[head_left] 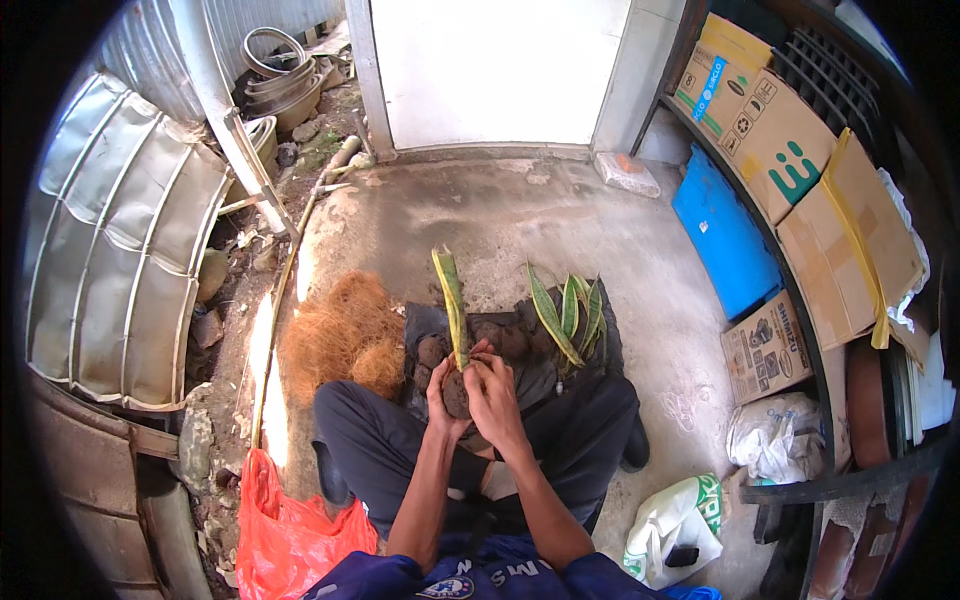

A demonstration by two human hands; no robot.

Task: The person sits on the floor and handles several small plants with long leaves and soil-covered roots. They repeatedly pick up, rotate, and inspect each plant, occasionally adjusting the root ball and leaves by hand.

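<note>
Between my two hands is a dark ball of soil (456, 396) with an upright yellow-edged snake plant leaf (451, 300) rising from it. My left hand (441, 397) cups the ball from the left side. My right hand (491, 394) closes around its right side, fingers at the leaf's base. Under and beyond the hands lies a black plastic sheet (611, 330). Several soil balls (430, 351) rest on it, partly hidden by my hands. More snake plant leaves (568, 315) lie on the sheet's right part. A heap of brown coconut fibre (337, 330) sits left of the sheet.
A red plastic bag (292, 532) lies at lower left, a white plastic bag (675, 529) at lower right. Cardboard boxes (847, 240) and a blue panel (724, 232) line the right side. A thin pole (281, 292) borders the concrete floor (480, 217) on the left.
</note>
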